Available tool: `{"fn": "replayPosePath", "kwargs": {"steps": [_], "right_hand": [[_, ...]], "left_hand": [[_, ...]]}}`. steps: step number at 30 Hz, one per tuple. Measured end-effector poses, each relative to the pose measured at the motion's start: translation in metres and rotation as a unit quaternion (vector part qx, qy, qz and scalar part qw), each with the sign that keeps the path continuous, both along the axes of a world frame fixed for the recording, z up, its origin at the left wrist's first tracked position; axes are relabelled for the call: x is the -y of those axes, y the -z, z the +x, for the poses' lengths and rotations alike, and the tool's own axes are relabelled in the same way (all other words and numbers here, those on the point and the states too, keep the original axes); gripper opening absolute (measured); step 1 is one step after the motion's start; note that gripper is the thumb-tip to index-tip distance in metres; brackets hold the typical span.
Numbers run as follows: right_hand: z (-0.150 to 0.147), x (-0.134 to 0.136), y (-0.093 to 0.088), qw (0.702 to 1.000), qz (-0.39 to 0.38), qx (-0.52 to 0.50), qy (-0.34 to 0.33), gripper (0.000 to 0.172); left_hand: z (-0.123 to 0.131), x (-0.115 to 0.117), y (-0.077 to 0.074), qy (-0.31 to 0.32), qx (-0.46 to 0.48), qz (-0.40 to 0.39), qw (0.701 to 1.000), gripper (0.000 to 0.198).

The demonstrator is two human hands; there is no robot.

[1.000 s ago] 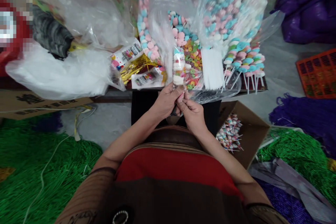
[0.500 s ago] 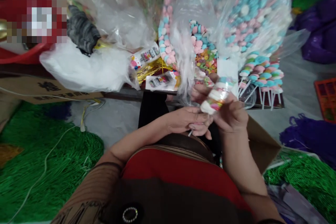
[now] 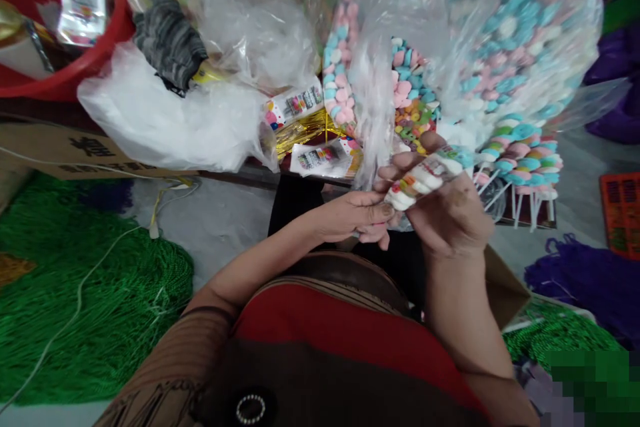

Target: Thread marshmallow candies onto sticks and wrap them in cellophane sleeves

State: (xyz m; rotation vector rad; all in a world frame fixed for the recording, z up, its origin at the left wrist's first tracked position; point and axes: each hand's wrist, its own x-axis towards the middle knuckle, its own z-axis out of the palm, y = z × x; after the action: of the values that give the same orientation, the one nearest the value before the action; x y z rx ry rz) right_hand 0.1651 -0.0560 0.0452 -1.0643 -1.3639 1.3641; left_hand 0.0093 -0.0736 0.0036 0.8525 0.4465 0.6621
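Note:
A marshmallow lollipop (image 3: 427, 180) in a clear wrapper, white, blue and with coloured candy rings, lies slanted between my hands. My left hand (image 3: 345, 217) pinches its lower end, where the stick and gathered wrapper are mostly hidden by the fingers. My right hand (image 3: 463, 220) is curled around its upper part, thumb side towards me. Just beyond, colourful candy rings (image 3: 413, 127) and pink and blue marshmallows (image 3: 407, 77) show in the mouth of a plastic bag. To the right of my right hand, finished-looking marshmallow lollipops (image 3: 525, 153) lie stacked, their white sticks over the table edge.
A big clear bag of marshmallows (image 3: 520, 27) stands behind. Gold twist ties (image 3: 300, 137) in printed packets (image 3: 323, 159), a white plastic bag (image 3: 175, 120), a grey glove (image 3: 170, 40) and a red basin (image 3: 117, 20) line the table leftwards. Green cords (image 3: 100, 307) cover the floor.
My right hand has moved slightly right and turned, tilting the lollipop flatter. My left hand still pinches its lower end, a little higher. The whole view has shifted slightly.

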Motion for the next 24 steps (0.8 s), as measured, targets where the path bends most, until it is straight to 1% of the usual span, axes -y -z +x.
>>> {"fn": "replayPosePath", "kwargs": {"steps": [1, 2, 3, 4, 5, 6, 7, 8, 9, 10, 11, 13, 15, 17, 19, 20, 22, 24], "right_hand": [[0.003, -0.002, -0.003, 1.000, -0.011, 0.011, -0.023, 0.072], [0.004, -0.004, -0.004, 0.999, -0.020, 0.019, -0.034, 0.074], [0.002, -0.006, -0.004, 0.999, -0.027, 0.024, -0.034, 0.073], [-0.002, -0.008, -0.002, 0.999, -0.030, 0.026, -0.023, 0.069], [-0.008, -0.010, 0.001, 0.999, -0.029, 0.026, -0.003, 0.064], [-0.015, -0.012, 0.005, 0.999, -0.021, 0.026, 0.022, 0.058], [-0.022, -0.014, 0.009, 0.999, -0.007, 0.026, 0.047, 0.053], [-0.028, -0.016, 0.014, 0.997, 0.012, 0.027, 0.068, 0.048], [-0.033, -0.018, 0.019, 0.996, 0.030, 0.030, 0.081, 0.045], [-0.037, -0.022, 0.023, 0.995, 0.043, 0.037, 0.083, 0.043], [-0.039, -0.026, 0.027, 0.995, 0.049, 0.046, 0.073, 0.041], [-0.040, -0.039, 0.034, 0.996, 0.046, 0.066, 0.032, 0.042], [-0.042, -0.055, 0.040, 0.995, 0.035, 0.091, -0.006, 0.043], [-0.049, -0.073, 0.046, 0.989, 0.040, 0.144, -0.022, 0.038], [-0.062, -0.088, 0.050, 0.966, 0.068, 0.247, -0.020, 0.028], [-0.071, -0.095, 0.052, 0.946, 0.085, 0.313, -0.018, 0.024], [-0.088, -0.103, 0.055, 0.892, 0.106, 0.439, -0.020, 0.022], [-0.103, -0.107, 0.058, 0.845, 0.107, 0.524, -0.020, 0.023]], "left_hand": [[-0.001, 0.002, 0.001, 0.045, 0.052, -0.035, 0.997, 0.053], [-0.002, 0.003, 0.002, 0.066, 0.082, -0.056, 0.993, 0.055], [-0.002, 0.003, 0.002, 0.060, 0.089, -0.062, 0.992, 0.055], [-0.004, 0.003, 0.003, 0.027, 0.072, -0.055, 0.996, 0.054], [-0.005, 0.002, 0.003, -0.030, 0.034, -0.037, 0.998, 0.051], [-0.007, 0.001, 0.003, -0.102, -0.023, -0.010, 0.994, 0.046], [-0.009, -0.001, 0.003, -0.178, -0.089, 0.020, 0.980, 0.040], [-0.013, -0.002, 0.004, -0.245, -0.151, 0.052, 0.956, 0.034], [-0.016, -0.004, 0.005, -0.295, -0.199, 0.078, 0.931, 0.029], [-0.021, -0.006, 0.007, -0.329, -0.227, 0.094, 0.912, 0.027], [-0.025, -0.008, 0.009, -0.347, -0.234, 0.099, 0.903, 0.025], [-0.036, -0.011, 0.014, -0.360, -0.204, 0.073, 0.908, 0.023], [-0.047, -0.015, 0.017, -0.395, -0.145, 0.017, 0.907, 0.026], [-0.059, -0.019, 0.016, -0.447, -0.091, -0.038, 0.889, 0.029], [-0.069, -0.023, 0.013, -0.484, -0.058, -0.072, 0.870, 0.032], [-0.072, -0.024, 0.011, -0.490, -0.050, -0.081, 0.867, 0.032], [-0.077, -0.024, 0.008, -0.495, -0.043, -0.088, 0.863, 0.032], [-0.078, -0.024, 0.008, -0.499, -0.039, -0.091, 0.861, 0.031]]}}
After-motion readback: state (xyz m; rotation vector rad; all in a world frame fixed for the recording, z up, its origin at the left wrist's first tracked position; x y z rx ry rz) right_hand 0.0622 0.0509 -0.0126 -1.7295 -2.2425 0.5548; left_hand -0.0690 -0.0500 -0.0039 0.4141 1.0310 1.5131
